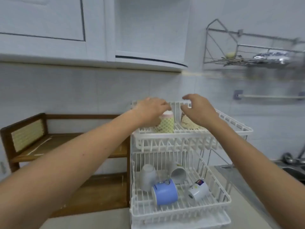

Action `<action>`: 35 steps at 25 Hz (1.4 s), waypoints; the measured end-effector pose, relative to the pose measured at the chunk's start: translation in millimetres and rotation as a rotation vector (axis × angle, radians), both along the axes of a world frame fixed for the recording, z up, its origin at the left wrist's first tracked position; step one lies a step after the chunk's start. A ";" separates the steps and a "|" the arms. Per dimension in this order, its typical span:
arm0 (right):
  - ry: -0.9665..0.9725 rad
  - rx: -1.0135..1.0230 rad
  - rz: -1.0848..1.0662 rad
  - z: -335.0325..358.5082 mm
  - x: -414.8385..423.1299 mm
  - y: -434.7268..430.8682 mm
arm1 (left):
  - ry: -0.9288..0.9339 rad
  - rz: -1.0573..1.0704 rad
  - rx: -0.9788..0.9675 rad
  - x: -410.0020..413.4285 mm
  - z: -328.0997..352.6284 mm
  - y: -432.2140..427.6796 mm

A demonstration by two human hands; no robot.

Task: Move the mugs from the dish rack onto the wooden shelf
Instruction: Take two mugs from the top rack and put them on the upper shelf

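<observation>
A white two-tier dish rack (184, 139) stands on the counter. On its top tier sit two upturned mugs: a green patterned mug (166, 125) and a beige mug (187, 122). My left hand (151, 109) curls over the green mug's top. My right hand (198, 109) reaches over the beige mug with its fingers spread, hiding part of it. On the lower tier lie a grey mug (147, 176), another grey mug (178, 172), a blue mug (165, 191) and a white printed mug (198, 190). The wooden shelf (49, 144) stands left of the rack.
White wall cabinets (82, 38) hang overhead. A metal wire wall rack (247, 52) with items is at upper right, a towel bar (270, 96) below it. A steel sink (293, 169) lies at far right. The rack's drip tray (181, 223) sits near the counter's front.
</observation>
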State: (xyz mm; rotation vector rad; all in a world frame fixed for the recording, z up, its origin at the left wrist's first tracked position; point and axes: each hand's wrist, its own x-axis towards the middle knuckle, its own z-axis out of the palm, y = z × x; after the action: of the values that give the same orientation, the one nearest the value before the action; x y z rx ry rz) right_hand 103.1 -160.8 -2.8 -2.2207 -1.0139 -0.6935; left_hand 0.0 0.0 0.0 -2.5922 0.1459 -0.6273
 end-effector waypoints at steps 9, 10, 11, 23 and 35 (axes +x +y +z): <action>-0.271 -1.281 -0.334 0.4 97.5 39.5 | 0.346 -0.044 0.888 86.9 -17.9 10.1; -0.318 -1.363 -0.379 -1.7 102.8 44.4 | 0.352 -0.056 0.970 93.9 -22.4 10.3; -0.371 -1.414 -0.408 -6.0 109.0 49.7 | 0.347 -0.069 1.020 99.0 -24.8 10.9; -0.317 -0.676 -0.484 4.9 82.3 18.4 | -0.142 -0.031 0.062 39.0 20.3 44.0; 0.772 0.318 0.677 4.9 -109.0 88.0 | -0.709 0.269 -0.864 -156.4 -51.8 131.4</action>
State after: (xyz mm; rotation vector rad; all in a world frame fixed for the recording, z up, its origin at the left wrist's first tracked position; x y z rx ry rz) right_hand -5.9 -72.8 2.1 -1.4924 -1.0365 0.2806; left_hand -156.4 131.4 -51.8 -2.8322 -0.8560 -1.7334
